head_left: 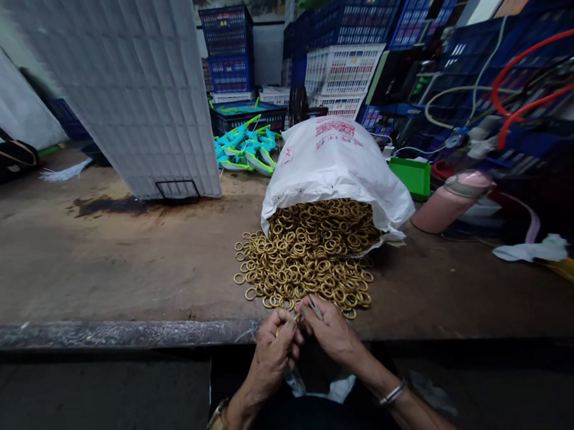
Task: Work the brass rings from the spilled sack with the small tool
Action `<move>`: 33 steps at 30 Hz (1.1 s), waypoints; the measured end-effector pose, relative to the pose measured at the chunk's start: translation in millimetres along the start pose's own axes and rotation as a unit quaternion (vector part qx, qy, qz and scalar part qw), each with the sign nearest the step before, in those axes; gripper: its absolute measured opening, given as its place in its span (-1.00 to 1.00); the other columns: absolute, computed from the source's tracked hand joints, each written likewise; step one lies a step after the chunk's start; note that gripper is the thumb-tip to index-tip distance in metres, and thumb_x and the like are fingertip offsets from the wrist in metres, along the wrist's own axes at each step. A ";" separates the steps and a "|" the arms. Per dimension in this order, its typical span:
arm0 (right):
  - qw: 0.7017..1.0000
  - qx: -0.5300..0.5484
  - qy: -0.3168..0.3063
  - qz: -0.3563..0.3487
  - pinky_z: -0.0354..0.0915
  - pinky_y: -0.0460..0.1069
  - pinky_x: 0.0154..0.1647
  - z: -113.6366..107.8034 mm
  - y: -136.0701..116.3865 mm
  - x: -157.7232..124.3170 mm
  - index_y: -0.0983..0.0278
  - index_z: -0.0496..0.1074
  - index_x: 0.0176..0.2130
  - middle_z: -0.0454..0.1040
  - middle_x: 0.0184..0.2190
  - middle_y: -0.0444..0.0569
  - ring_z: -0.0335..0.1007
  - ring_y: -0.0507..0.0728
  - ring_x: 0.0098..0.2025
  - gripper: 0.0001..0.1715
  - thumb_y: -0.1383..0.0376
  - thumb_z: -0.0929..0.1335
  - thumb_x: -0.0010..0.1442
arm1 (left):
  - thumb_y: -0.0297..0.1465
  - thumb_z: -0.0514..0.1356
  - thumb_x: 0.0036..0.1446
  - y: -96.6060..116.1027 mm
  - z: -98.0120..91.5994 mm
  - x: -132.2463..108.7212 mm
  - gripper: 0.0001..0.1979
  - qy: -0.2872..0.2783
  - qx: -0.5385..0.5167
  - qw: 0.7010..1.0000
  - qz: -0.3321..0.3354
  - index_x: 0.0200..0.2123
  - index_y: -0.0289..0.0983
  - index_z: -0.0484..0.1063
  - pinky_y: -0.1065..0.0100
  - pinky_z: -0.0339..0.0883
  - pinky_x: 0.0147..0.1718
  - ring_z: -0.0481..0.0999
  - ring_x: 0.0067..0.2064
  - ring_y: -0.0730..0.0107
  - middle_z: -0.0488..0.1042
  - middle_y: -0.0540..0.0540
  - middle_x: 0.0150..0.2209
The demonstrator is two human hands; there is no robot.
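Head view: gold ring [297, 318] pinched between left fingers [288, 330].

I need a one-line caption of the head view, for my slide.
Left hand close to right hand, which holds a small grey tool, before golden rings spilled from a white sack.

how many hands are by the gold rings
2: the left hand, pinching a gold ring, and the right hand, holding a metal tool, both at the near edge of the table.
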State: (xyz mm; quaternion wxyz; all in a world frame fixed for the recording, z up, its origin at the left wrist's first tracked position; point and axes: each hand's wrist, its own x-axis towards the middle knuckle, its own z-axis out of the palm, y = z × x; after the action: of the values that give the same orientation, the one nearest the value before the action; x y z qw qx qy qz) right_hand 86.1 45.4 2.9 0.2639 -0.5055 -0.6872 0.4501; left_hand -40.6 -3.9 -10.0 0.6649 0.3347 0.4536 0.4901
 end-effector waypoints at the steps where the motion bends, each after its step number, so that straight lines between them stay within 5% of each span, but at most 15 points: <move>1: 0.999 -0.050 0.005 -0.014 0.06 -0.13 -0.50 0.0 1.1 -1.4 0.26 0.25 -0.48 0.25 -0.64 -0.18 0.16 -0.01 -0.55 -0.74 0.24 0.13 0.15 | -0.13 0.11 0.03 -0.3 -0.2 0.4 -0.70 0.002 -0.002 1.000 0.001 -0.41 -0.26 0.21 0.60 0.00 -0.72 0.17 -0.66 0.66 0.30 0.07 -0.55; 5: 0.975 -0.216 -0.027 -0.040 0.01 -0.13 -0.48 0.3 4.6 -7.6 0.24 0.29 -0.40 0.38 -0.55 -0.13 0.24 0.01 -0.50 -0.81 0.43 0.15 0.05 | -0.12 0.11 0.02 -0.4 -2.2 2.6 -0.70 0.005 0.000 1.000 0.005 -0.41 -0.24 0.19 0.58 -0.02 -0.72 0.11 -0.69 0.66 0.26 0.11 -0.61; 11: 0.950 -0.305 -0.044 -0.052 -0.02 -0.12 -0.46 1.4 1.4 -10.2 0.24 0.30 -0.31 0.45 -0.49 -0.09 0.32 0.04 -0.44 -0.73 0.49 0.16 -0.01 | -0.13 0.10 0.04 2.2 -2.9 2.5 -0.70 -0.008 0.019 1.000 0.009 -0.42 -0.24 0.17 0.59 -0.04 -0.73 0.10 -0.69 0.65 0.20 0.14 -0.65; 21: 0.947 -0.313 -0.065 -0.018 -0.07 -0.12 -0.50 -3.6 1.5 -7.0 0.25 0.27 -0.33 0.43 -0.50 -0.10 0.31 0.03 -0.46 -0.81 0.45 0.16 0.05 | -0.14 0.09 0.05 4.5 -0.4 -7.0 -0.70 -0.025 0.040 0.999 0.026 -0.48 -0.27 0.21 0.59 0.00 -0.72 0.12 -0.67 0.66 0.21 0.10 -0.63; 33: 0.936 -0.340 -0.062 -0.067 -0.09 -0.09 -0.49 3.7 -1.8 -3.0 0.26 0.26 -0.32 0.44 -0.48 -0.09 0.31 0.05 -0.45 -0.77 0.48 0.17 -0.01 | -0.14 0.09 0.06 5.1 -4.0 -6.7 -0.71 -0.004 0.049 0.998 0.029 -0.44 -0.27 0.21 0.59 -0.02 -0.74 0.08 -0.70 0.68 0.19 0.13 -0.66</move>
State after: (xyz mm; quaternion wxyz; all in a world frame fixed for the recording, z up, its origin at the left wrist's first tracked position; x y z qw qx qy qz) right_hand 83.3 41.1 3.1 0.0630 -0.4894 -0.8462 0.2013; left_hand -46.8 -8.8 -5.1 0.6349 0.3824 0.4641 0.4851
